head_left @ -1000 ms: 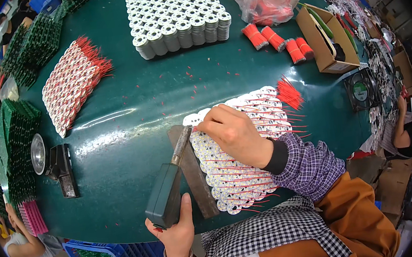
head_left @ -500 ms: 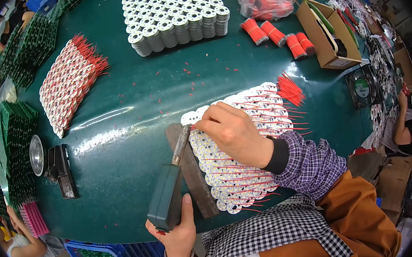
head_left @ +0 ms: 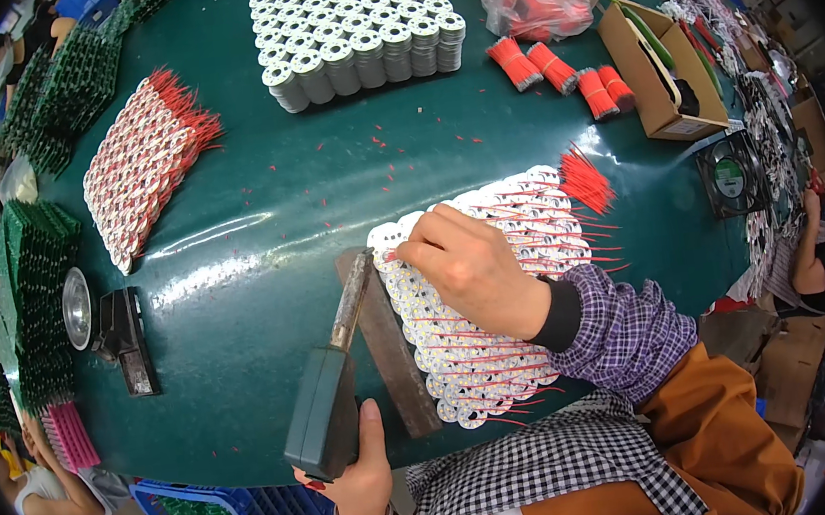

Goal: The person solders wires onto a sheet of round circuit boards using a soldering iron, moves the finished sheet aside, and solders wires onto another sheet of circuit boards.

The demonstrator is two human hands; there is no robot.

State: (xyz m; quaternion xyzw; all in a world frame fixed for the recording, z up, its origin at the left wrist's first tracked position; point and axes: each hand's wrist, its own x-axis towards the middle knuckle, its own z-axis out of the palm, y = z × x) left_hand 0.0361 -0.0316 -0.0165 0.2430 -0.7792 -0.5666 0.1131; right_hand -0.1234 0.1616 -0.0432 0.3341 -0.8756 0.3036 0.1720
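Note:
My left hand (head_left: 360, 474) grips a dark green soldering iron (head_left: 326, 407) whose brown metal tip reaches up to the top left corner of a sheet of round white circuit boards (head_left: 487, 345) with red wires. My right hand (head_left: 469, 267) lies on that sheet, fingers pinched on a red wire at the corner where the tip touches. A brown wooden strip (head_left: 392, 345) lies along the sheet's left edge, under the iron. The wires' free ends (head_left: 585, 179) fan out at the sheet's far right corner.
On the green table (head_left: 286, 200) lie another wired board stack (head_left: 142, 170), a block of white spools (head_left: 354, 32), red wire bundles (head_left: 559, 76), a plastic bag, a cardboard box (head_left: 665, 75), a small fan (head_left: 731, 179) and green board stacks at left. Other people sit nearby.
The iron's tip and my right hand's fingers have stayed at the sheet's top left corner; only the view has shifted slightly.

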